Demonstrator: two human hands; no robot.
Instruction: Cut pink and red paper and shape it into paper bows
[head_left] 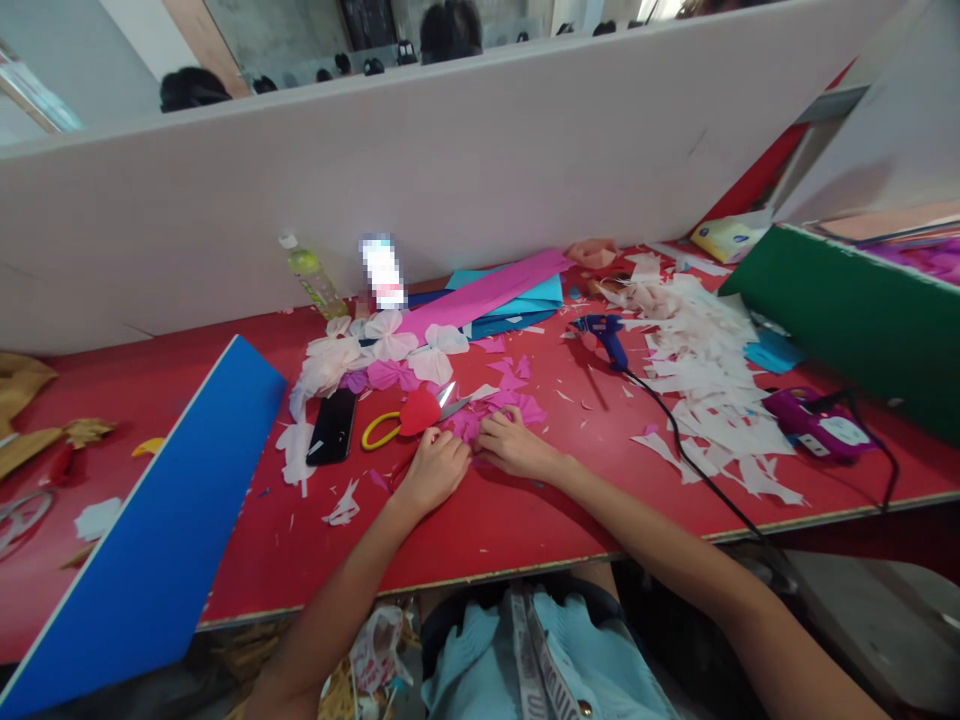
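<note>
My left hand and my right hand meet over a crumpled piece of pink paper on the red table, their fingertips pressed onto it. Just beyond my left hand lie scissors with a yellow handle, a red paper heart resting on them. A black phone lies further left. Pale and pink paper flowers are grouped behind my hands, with loose pink scraps around them.
A blue hot glue gun trails a black cord across the table among white paper scraps. A blue board and green board lean at the sides. A plastic bottle stands by a white partition, with people beyond it.
</note>
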